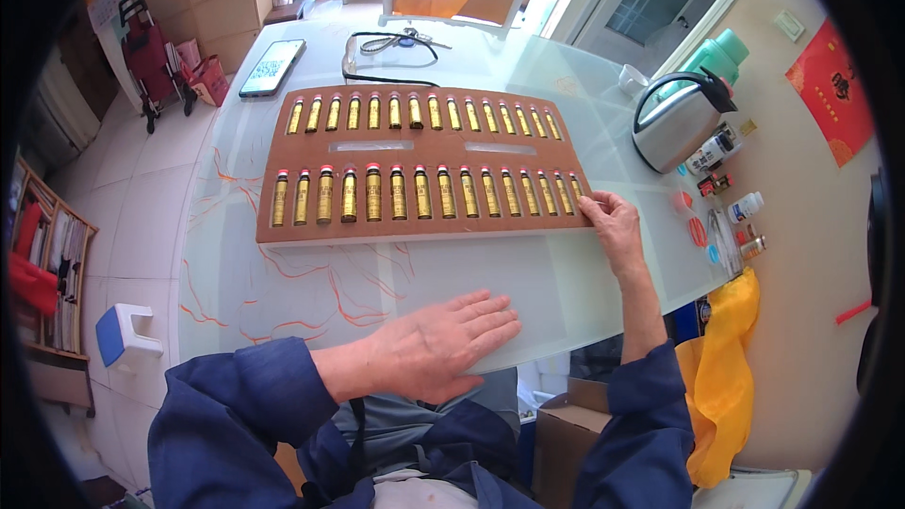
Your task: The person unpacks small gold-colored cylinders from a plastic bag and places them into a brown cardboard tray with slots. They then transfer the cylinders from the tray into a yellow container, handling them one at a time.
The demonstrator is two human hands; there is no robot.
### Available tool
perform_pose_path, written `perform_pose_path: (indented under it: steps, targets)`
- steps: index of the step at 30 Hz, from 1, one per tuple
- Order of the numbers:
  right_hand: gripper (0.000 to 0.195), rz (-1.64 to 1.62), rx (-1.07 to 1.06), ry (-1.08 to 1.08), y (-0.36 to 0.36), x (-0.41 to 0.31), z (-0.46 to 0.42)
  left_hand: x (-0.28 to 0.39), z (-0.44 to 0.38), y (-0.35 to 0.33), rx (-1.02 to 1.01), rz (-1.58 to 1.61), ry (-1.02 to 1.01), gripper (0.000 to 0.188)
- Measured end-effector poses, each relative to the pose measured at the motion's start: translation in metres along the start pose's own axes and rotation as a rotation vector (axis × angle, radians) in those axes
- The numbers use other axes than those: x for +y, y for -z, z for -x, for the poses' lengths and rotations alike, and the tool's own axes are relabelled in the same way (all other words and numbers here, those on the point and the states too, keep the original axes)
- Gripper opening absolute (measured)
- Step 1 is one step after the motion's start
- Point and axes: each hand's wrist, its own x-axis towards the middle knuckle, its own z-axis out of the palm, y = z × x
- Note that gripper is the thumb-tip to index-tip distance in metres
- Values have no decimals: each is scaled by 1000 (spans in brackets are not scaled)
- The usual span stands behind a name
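Note:
A brown tray [431,152] lies on the glass-topped table, filled with two rows of small glass vials. Each vial, such as one in the front row [373,192], has a gold label with writing and a red or pale cap. At the tray's right front corner, my right hand [614,230] pinches the edge close beside the end vial [575,187]. My left hand [442,343] is stretched flat above the table's near edge, holding nothing, its thumb apart from the fingers. Two clear plastic strips [371,146] show between the rows.
A phone [273,68], a black strap [392,78] and keys [417,35] lie beyond the tray. On the right stand a steel kettle [675,124], a white cup [632,78] and small bottles [746,206]. Below are a cardboard box [569,431] and, leftwards, a stool [127,336]. A person sits far off.

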Motion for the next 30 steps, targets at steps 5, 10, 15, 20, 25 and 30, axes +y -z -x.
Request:
perform_pose_path:
  steps: [5, 10, 15, 20, 25, 30]
  targets:
    - [31, -43, -173, -147, 12, -10, -10, 2, -4, -1, -46, -6, 16, 69]
    - [21, -51, -267, -260, 16, -20, -18, 3, -4, -8, -11, 7, 33, 56]
    - [22, -425, -357, -254, 18, -33, -1, 1, -7, -4, -15, 1, 45, 60]
    - [30, -728, -385, -448, 16, -27, 6, 4, -13, -1, 33, 50, 116, 61]
    - [35, -843, -372, -489, 14, -45, 20, 5, -17, 15, 35, 138, 141, 63]
    - [36, -890, -383, -565, 19, -67, 44, 24, 4, 41, 161, 340, 364, 55]
